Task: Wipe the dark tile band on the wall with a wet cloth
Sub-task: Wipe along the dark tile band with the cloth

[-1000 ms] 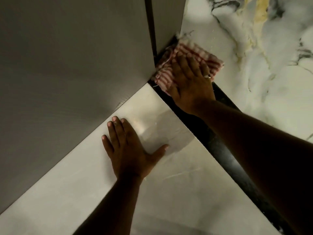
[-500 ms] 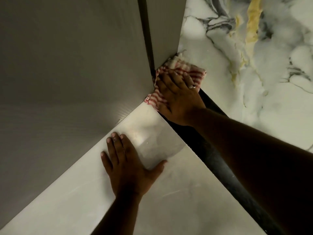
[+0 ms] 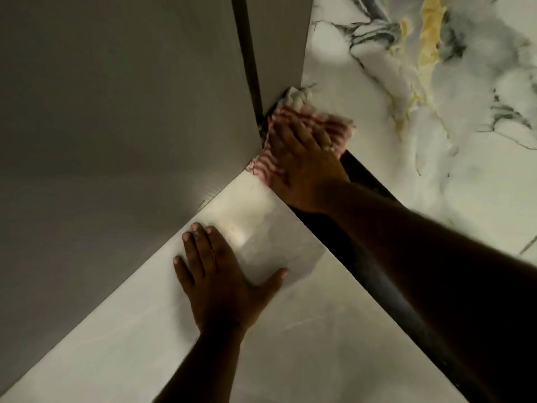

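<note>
A red-and-white striped cloth [image 3: 334, 126] lies bunched in the corner where the dark tile band [image 3: 363, 175] meets the grey panel. My right hand [image 3: 302, 164] presses flat on the cloth, fingers spread over it, covering the band's far end. The band runs diagonally down to the right and is mostly hidden under my right forearm. My left hand [image 3: 220, 283] rests flat with fingers apart on the pale glossy tile [image 3: 290, 344], holding nothing.
A grey panel [image 3: 116, 126] with a dark vertical seam [image 3: 247, 53] fills the left. White marble with grey and yellow veins [image 3: 436, 82] spreads at the right beyond the band.
My right hand and the cloth have slid along the band toward the corner by the grey panel. My left hand has stayed flat on the pale tile.
</note>
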Action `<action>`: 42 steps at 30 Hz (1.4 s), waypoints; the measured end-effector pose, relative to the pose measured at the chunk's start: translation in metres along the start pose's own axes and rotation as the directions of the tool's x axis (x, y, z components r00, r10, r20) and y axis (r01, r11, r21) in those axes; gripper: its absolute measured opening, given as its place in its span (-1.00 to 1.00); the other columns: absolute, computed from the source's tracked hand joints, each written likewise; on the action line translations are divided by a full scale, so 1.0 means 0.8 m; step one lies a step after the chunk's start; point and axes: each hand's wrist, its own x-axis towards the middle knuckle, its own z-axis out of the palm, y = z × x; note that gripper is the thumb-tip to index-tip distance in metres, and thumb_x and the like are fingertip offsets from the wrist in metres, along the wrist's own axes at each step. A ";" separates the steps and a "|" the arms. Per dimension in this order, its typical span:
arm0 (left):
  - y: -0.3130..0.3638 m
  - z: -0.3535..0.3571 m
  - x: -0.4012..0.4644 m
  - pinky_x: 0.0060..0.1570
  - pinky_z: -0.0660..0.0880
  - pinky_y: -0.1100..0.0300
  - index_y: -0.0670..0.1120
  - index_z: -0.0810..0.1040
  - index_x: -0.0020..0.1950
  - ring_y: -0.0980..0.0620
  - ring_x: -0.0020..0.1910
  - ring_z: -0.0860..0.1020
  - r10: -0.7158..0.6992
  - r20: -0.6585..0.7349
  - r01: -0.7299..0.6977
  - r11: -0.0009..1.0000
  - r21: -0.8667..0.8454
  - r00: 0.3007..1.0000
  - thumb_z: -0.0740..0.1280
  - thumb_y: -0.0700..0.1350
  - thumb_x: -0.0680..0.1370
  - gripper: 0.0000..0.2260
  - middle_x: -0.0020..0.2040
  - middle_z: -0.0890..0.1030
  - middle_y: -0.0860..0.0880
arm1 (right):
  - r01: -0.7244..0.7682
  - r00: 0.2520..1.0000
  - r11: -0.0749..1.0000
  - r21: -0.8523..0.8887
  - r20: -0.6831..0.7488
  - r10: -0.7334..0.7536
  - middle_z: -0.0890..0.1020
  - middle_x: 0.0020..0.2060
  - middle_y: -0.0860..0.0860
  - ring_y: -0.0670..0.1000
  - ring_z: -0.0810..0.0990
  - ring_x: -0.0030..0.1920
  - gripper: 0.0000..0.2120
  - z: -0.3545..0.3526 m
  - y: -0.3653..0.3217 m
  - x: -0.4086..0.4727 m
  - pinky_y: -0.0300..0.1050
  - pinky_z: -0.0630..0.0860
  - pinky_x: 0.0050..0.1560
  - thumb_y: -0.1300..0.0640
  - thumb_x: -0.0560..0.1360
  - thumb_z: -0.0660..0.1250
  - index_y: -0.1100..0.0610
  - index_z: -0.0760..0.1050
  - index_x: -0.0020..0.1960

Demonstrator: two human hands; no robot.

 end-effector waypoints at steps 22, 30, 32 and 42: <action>0.002 -0.001 -0.002 0.59 -0.13 -0.25 -0.23 -0.06 0.66 -0.20 0.67 -0.12 -0.008 0.031 0.008 1.000 0.027 0.999 0.01 0.71 0.22 0.31 0.68 -0.05 -0.24 | -0.132 0.990 0.989 0.066 -0.051 0.135 0.04 0.59 0.13 0.23 -0.02 0.56 -0.36 0.018 0.035 -0.041 0.23 -0.10 0.50 -0.16 0.58 -0.12 0.10 0.00 0.59; 0.003 -0.003 -0.002 0.58 -0.11 -0.28 -0.24 -0.06 0.65 -0.23 0.66 -0.10 -0.022 0.032 0.021 0.999 0.025 0.999 0.15 0.65 0.23 0.30 0.67 -0.03 -0.27 | -0.247 0.962 0.962 0.119 -0.085 0.258 0.06 0.57 0.17 0.22 -0.02 0.56 -0.37 0.056 0.000 -0.176 0.28 -0.08 0.51 -0.14 0.60 -0.07 0.19 0.10 0.57; 0.005 -0.003 -0.001 0.58 -0.09 -0.29 -0.24 -0.05 0.65 -0.24 0.66 -0.09 -0.018 0.023 0.018 1.000 0.024 1.000 0.14 0.65 0.22 0.30 0.67 -0.02 -0.27 | -0.192 0.974 0.973 0.129 -0.099 0.205 0.10 0.57 0.14 0.22 0.02 0.56 -0.37 0.056 -0.015 -0.159 0.27 -0.12 0.48 -0.15 0.60 -0.06 0.16 0.10 0.57; 0.008 -0.006 -0.003 0.58 -0.11 -0.26 -0.26 -0.01 0.63 -0.22 0.66 -0.08 -0.029 -0.016 0.029 0.999 0.036 0.999 0.25 0.62 0.25 0.28 0.67 0.01 -0.26 | -0.362 0.915 0.916 0.173 -0.120 0.384 0.09 0.57 0.21 0.25 0.01 0.56 -0.36 0.073 0.077 -0.243 0.30 -0.02 0.50 -0.12 0.59 -0.04 0.20 0.06 0.57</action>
